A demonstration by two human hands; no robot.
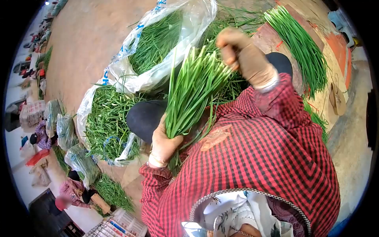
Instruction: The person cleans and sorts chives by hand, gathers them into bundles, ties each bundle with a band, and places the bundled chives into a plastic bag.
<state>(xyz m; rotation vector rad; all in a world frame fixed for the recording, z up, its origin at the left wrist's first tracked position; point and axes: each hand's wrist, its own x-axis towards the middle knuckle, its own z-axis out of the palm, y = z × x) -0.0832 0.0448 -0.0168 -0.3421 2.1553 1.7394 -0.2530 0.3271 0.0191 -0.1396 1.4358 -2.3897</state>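
A fanned bunch of green stalks with pale ends [193, 93] is held over my lap, its pale ends pointing up. My left hand [166, 143] is wrapped round the lower, leafy part of this bunch. At the bunch's upper right, my right hand [246, 55] has its fingers curled in near the pale ends; it is slightly blurred, and what its fingertips hold is too small to tell. Loose greens fill an open clear plastic bag [152, 81] beyond the bunch. More cut greens [108, 118] lie in plastic at the left.
A neat pile of long green stalks [300, 51] lies on boards at the upper right. A sandal [337, 98] rests beside it. At the lower left, another person [73, 191] sits near filled plastic bags [83, 164], loose greens [112, 191] and a white crate [118, 225].
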